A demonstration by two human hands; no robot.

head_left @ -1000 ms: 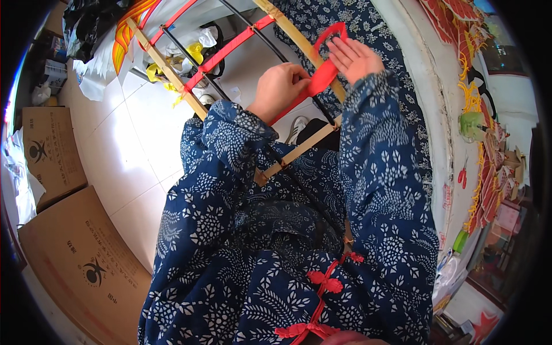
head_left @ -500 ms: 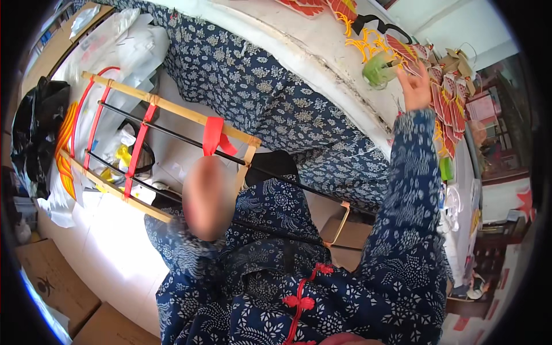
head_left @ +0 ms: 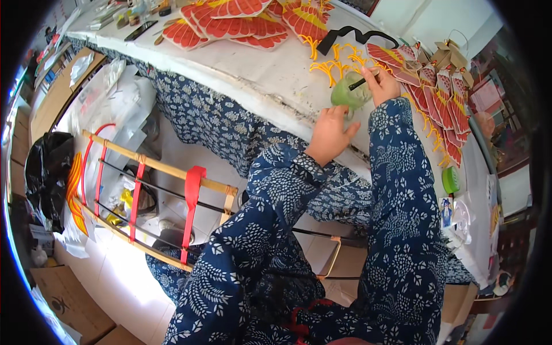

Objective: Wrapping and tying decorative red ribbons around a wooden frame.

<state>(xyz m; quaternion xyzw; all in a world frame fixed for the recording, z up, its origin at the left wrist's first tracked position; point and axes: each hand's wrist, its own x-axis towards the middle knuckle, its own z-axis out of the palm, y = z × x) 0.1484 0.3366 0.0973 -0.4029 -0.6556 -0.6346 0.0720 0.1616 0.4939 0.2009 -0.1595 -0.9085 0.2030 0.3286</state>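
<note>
At the table's near edge stands a green, see-through cup (head_left: 349, 94). In my right hand (head_left: 384, 86), thumb and fingers pinch the dark handle of a slim tool (head_left: 363, 81) whose lower end is in the cup. My left hand (head_left: 332, 137) is at the cup's near side, fingertips at its lower edge and thumb spread away; whether they touch is hard to tell. Left of my arms, a bamboo frame (head_left: 167, 169) with dark rods rests over my lap. Red strips cross it, and one wide red strip (head_left: 192, 198) hangs over its upper bar down to the lower one.
Red and yellow painted pieces (head_left: 236, 26) lie on the white-covered table (head_left: 270, 69), with more (head_left: 440, 103) at right. A black strap (head_left: 351, 33) and green tape roll (head_left: 451, 180) lie there too. Plastic bags (head_left: 49, 178) and cardboard boxes (head_left: 72, 299) stand at left.
My left hand has gone from the bamboo frame to the cup, leaving the red strip draped across the bars. My right hand now grips the tool, and the view takes in more of the table.
</note>
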